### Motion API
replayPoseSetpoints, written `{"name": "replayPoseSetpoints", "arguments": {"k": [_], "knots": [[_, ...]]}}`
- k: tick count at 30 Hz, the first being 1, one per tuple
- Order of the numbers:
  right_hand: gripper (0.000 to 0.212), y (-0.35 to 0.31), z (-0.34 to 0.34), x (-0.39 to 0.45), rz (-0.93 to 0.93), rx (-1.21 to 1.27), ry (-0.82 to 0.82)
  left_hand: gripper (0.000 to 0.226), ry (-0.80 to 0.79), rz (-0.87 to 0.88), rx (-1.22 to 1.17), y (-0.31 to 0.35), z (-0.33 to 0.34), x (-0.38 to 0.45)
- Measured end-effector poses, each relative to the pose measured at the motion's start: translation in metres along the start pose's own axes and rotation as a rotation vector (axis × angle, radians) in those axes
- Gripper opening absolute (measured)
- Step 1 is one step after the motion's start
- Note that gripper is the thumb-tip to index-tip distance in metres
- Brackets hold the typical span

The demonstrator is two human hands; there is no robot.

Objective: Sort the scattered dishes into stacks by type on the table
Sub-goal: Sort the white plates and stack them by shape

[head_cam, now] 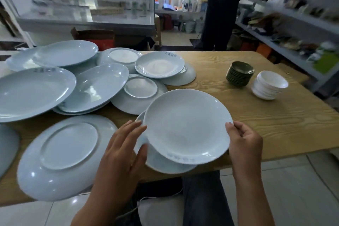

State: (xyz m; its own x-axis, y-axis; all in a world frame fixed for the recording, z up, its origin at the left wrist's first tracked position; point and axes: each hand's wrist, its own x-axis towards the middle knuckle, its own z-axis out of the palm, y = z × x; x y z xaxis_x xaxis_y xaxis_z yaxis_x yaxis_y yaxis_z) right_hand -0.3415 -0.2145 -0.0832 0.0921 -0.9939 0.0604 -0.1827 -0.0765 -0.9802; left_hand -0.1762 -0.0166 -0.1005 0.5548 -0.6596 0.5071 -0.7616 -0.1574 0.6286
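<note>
Pale blue plate (187, 124) pinched at its rim by right hand (244, 139), beside spread left hand (122, 152)

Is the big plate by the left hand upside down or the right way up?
Upside down. The big plate shows its raised foot ring and flat base on top.

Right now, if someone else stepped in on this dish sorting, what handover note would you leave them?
Right hand grips the right rim of the top plate, held over a second plate at the table's near edge.
Left hand is open, fingers at that plate's left rim.
Done: dark saucer stack and white bowl stack stand at the far right of the table.
Left: the pale blue plates on the left half lie scattered and overlapping, several upside down, including the large one overhanging the near edge. Sort them by size into stacks.
</note>
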Motion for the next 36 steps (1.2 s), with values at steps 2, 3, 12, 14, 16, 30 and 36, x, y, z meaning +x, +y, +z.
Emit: {"name": "replayPoseSetpoints", "arguments": {"k": [2, 3, 12, 14, 16, 30, 36], "knots": [[0.006, 0.002, -0.011, 0.002, 0.080, 0.081, 0.079, 0.042, -0.007, 0.018, -0.004, 0.005, 0.006, 0.001], [0.007, 0.004, -0.017, 0.003, 0.113, 0.109, 0.114, 0.042, -0.013, 0.025, -0.002, 0.008, 0.009, 0.002], [0.015, 0.024, -0.060, 0.013, 0.207, 0.248, 0.365, 0.039, -0.095, 0.056, -0.037, 0.038, 0.036, 0.013], [0.013, 0.028, -0.068, 0.016, 0.192, 0.249, 0.416, 0.039, -0.146, 0.046, -0.031, 0.041, 0.042, 0.013], [0.014, 0.033, -0.075, 0.018, 0.173, 0.238, 0.454, 0.040, -0.190, 0.061, -0.028, 0.042, 0.047, 0.012], [0.034, 0.049, -0.101, 0.025, 0.161, 0.300, 0.486, 0.060, -0.295, 0.157, 0.151, 0.050, 0.068, 0.002], [0.041, 0.050, -0.100, 0.020, 0.158, 0.310, 0.426, 0.027, -0.287, 0.219, 0.189, 0.050, 0.073, -0.004]]}}
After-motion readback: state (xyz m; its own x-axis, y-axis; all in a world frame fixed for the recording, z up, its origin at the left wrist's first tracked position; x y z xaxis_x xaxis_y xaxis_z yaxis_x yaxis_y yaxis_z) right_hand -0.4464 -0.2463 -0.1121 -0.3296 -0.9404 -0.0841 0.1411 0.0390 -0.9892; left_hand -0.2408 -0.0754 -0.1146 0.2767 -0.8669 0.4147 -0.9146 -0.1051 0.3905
